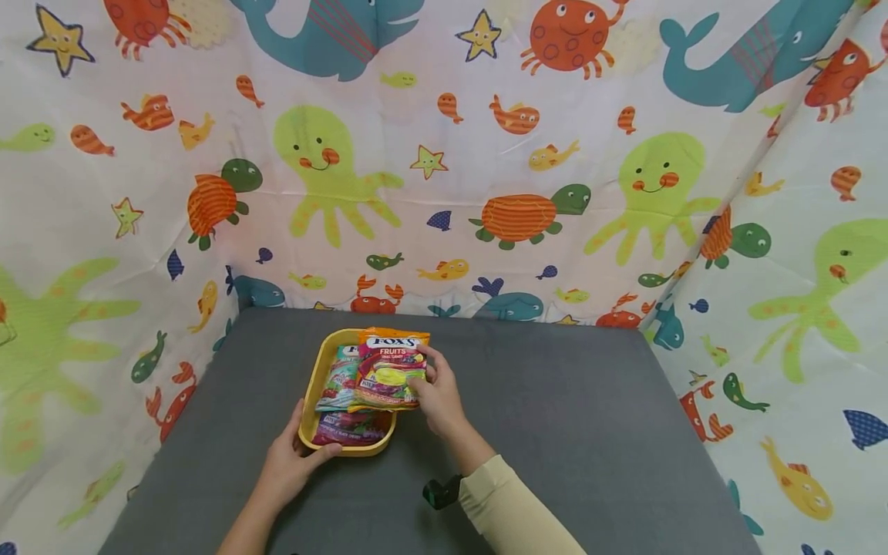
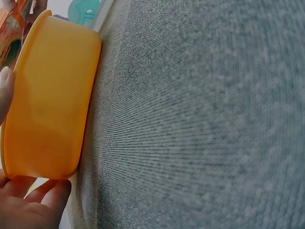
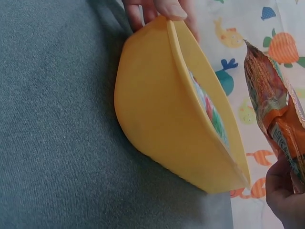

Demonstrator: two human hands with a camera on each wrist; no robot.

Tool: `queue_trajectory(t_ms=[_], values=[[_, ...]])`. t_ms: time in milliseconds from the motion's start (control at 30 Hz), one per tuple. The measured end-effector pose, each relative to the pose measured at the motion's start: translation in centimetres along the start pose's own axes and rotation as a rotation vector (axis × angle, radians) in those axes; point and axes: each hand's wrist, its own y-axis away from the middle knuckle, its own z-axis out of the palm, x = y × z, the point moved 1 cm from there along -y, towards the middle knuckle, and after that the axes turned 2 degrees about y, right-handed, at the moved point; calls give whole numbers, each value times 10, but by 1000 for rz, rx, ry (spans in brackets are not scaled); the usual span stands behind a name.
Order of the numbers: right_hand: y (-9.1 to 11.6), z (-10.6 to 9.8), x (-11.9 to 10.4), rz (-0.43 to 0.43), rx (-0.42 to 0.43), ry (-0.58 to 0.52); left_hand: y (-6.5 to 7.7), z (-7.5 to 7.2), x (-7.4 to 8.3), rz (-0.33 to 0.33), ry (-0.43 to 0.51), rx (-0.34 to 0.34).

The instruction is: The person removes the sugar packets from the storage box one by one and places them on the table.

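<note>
A yellow plastic tub (image 1: 361, 452) stands on the grey cloth. My left hand (image 1: 287, 461) holds its near left corner, thumb along the near rim and fingers at the left side; the left wrist view shows the tub's outer wall (image 2: 52, 95) between them. Above the tub's right part, my right hand (image 1: 441, 397) pinches an orange-edged Fox's Fruits candy bag (image 1: 388, 370) by its right edge. In the right wrist view this candy bag (image 3: 281, 114) is above the rim, apart from it. A teal candy bag (image 1: 338, 385) and a purple candy bag (image 1: 350, 429) lie inside the tub, partly covered.
Grey cloth (image 1: 555, 432) covers the table. Behind it and at both sides hang white curtains (image 1: 444, 69) printed with sea animals. A small dark object (image 1: 441, 492) shows beside the right sleeve cuff.
</note>
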Motion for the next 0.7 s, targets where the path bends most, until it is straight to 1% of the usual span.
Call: queue_trajectory(t_ms=[100, 333, 533, 700], values=[[-1, -2, -1, 6, 2, -5, 1, -1, 0, 4, -9, 5], [-6, -10, -6, -15, 4, -3, 1, 0, 0, 4, -15, 12], [-10, -20, -10, -3, 32, 7, 2, -1, 1, -3, -16, 14], [-15, -29, -14, 7, 35, 12, 1, 0, 1, -14, -19, 6]])
